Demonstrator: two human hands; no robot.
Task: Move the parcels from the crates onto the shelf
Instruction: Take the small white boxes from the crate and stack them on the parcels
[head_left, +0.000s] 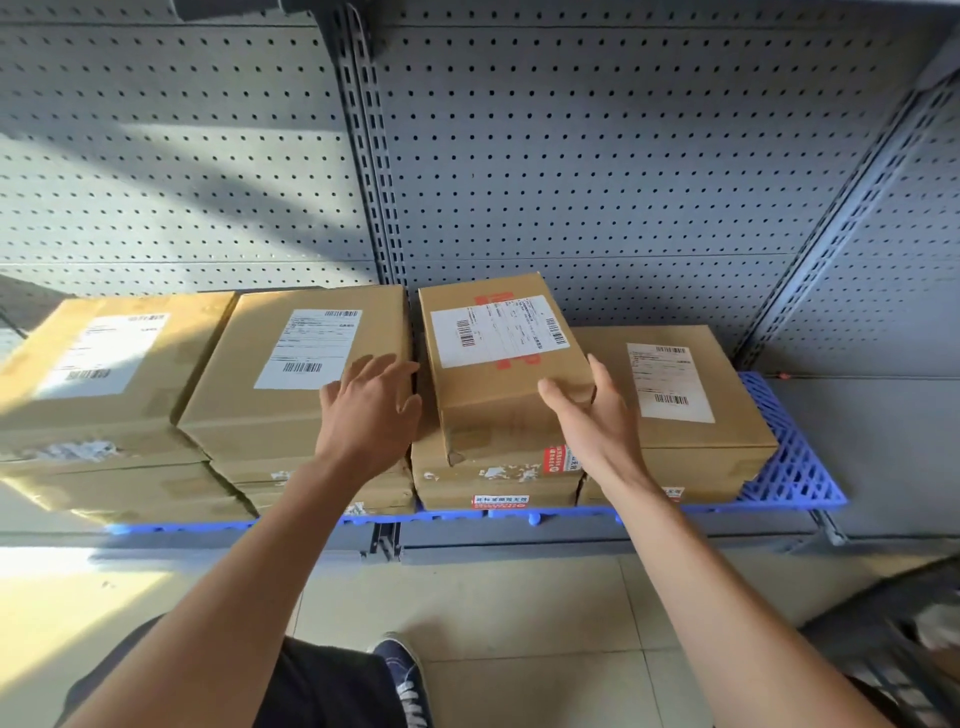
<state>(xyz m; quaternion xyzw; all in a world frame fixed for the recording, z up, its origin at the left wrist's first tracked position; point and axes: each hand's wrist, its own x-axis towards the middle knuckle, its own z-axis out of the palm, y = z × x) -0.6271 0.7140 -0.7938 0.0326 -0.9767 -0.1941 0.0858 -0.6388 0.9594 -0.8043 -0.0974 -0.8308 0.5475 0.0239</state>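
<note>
I found both hands raised to the shelf (857, 457), at the parcel with red tape (498, 364) that sat on top of the third stack from the left. My right hand (597, 415) was spread wide, fingers straight, its thumb lying against the parcel's near right corner and its fingers rising along the right side; it pressed rather than clasped, with nothing curled round the carton. My left hand (371, 410) was likewise open, fingers fanned and relaxed, over the near right corner of the neighbouring parcel (296, 374); whether it actually touched that carton or the red-taped one I could not tell. The red-taped parcel rested slightly askew on a lower carton (493, 478), which carried a red sticker with white Chinese characters on its front face and torn white label scraps above it; I could not read the characters reliably. Its own white shipping label showed barcodes and fine print too small to make out. A far-left parcel (98, 358) and a right parcel (675, 395) each bore a white label with barcodes, equally illegible. All the stacks stood on a blue plastic grid mat (795, 467) laid over the shelf, backed by grey perforated panels (597, 171). At the lower right edge I noted part of a dark crate (898, 649), blurred, on the tiled floor (519, 613).
</note>
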